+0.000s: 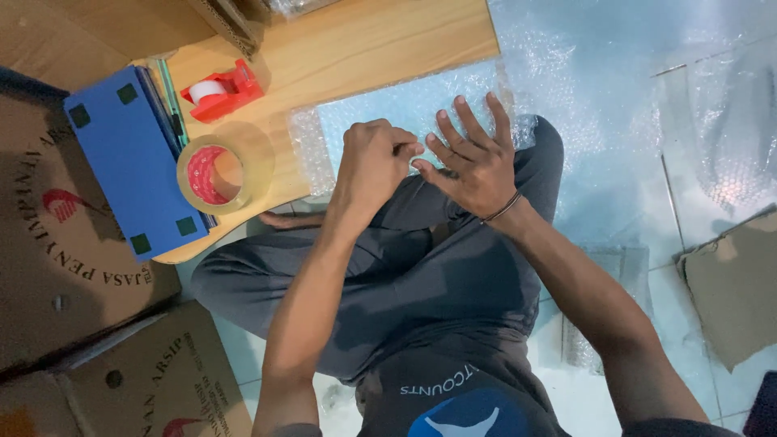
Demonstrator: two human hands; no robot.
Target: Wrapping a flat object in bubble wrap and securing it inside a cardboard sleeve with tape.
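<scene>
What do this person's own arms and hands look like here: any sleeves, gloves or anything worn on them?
Both arms are bare up to the frame's lower edge, with no sleeves in view. The left hand and the right hand wear no gloves or rings that I can see. A thin dark cord bracelet circles the right wrist.

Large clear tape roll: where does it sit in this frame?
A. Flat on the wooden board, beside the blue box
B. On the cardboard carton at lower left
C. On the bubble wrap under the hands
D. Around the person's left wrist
A. The large clear tape roll lies flat on the wooden board, right next to the blue box, well left of the left hand and right hand.
</scene>
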